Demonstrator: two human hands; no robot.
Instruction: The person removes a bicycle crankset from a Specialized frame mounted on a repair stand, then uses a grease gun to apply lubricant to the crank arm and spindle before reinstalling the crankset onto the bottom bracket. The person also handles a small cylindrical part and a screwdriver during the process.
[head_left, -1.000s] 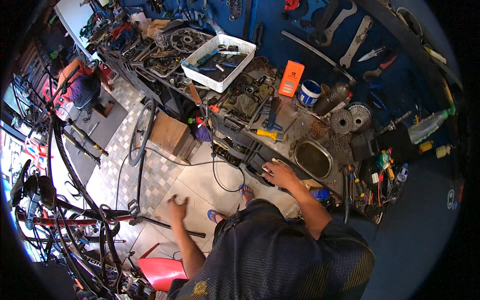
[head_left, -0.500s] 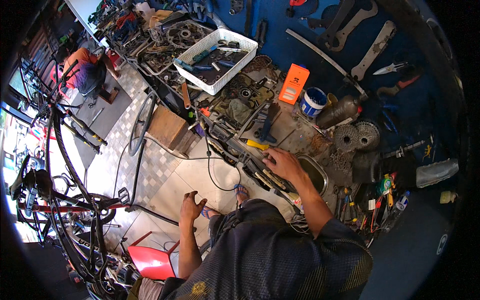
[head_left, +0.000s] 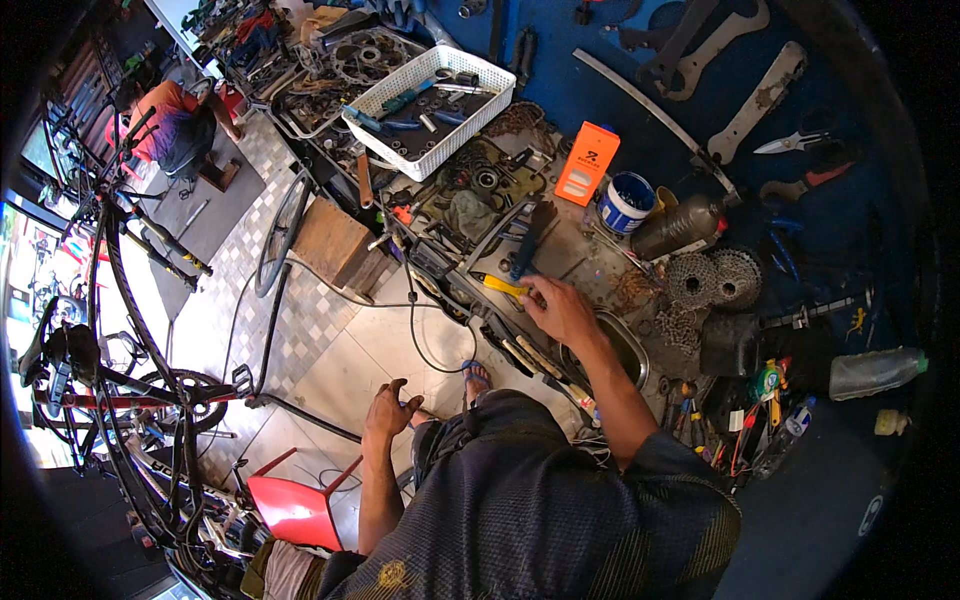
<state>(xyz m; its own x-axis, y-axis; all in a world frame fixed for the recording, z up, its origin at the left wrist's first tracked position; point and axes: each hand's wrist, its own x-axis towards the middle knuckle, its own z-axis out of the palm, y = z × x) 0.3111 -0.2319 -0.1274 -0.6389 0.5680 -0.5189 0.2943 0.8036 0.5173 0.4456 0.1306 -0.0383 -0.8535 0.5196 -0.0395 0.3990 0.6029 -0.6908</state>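
Note:
My right hand (head_left: 562, 312) reaches over the near edge of the workbench. Its thumb and fingers are closed at one end of a yellow tool (head_left: 502, 286), a slim piece with a dark tip; its exact kind is too small to tell. Just beyond it lies a dark tool with a blue handle (head_left: 522, 262). My left hand (head_left: 388, 411) hangs over the tiled floor by my waist, fingers loosely bent and apart, holding nothing.
On the bench stand a white basket (head_left: 426, 165) of tools, an orange box (head_left: 587, 165), a blue-and-white tub (head_left: 628, 204) and bicycle cassettes (head_left: 692, 280). A metal tray (head_left: 640, 350) lies by my right forearm. A red chair (head_left: 298, 508) and bicycles are left; a person (head_left: 180, 130) crouches beyond.
My right hand has moved forward and left onto the yellow tool, which has shifted slightly left. My left hand stays near my waist, its fingers turned a little.

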